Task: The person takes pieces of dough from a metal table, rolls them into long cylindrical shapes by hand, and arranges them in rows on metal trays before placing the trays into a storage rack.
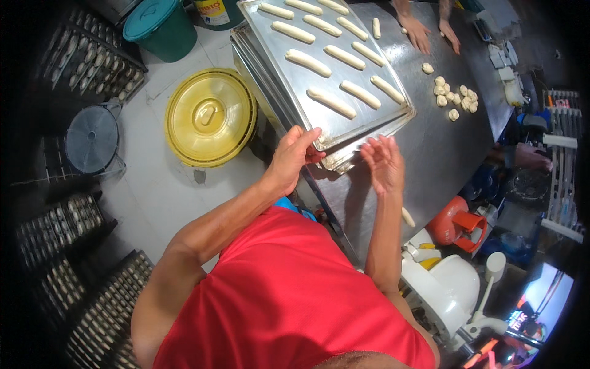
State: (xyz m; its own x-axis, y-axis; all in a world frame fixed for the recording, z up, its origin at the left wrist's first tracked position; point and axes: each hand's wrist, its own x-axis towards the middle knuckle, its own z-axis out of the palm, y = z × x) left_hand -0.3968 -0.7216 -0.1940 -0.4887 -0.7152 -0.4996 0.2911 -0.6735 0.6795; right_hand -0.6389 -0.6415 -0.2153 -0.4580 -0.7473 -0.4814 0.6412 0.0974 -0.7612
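Observation:
My left hand (290, 156) grips the near-left corner of a metal baking tray (335, 130), thumb on top and fingers under the rim. Rows of pale dough sticks (332, 103) lie on this tray. It sits tilted and slightly askew over a stack of more trays (362, 149). My right hand (387, 167) is raised beside the near-right edge of the stack, fingers apart and slightly curled, holding nothing. Whether its fingertips touch the tray edge I cannot tell.
Small dough balls (453, 97) are clustered on the steel table (430, 154); another person's hands (418, 34) rest at its far side. A yellow lidded bin (212, 117) and a green bucket (161, 27) stand left. Racks of dough (110, 313) line the left; a white mixer (452, 286) stands lower right.

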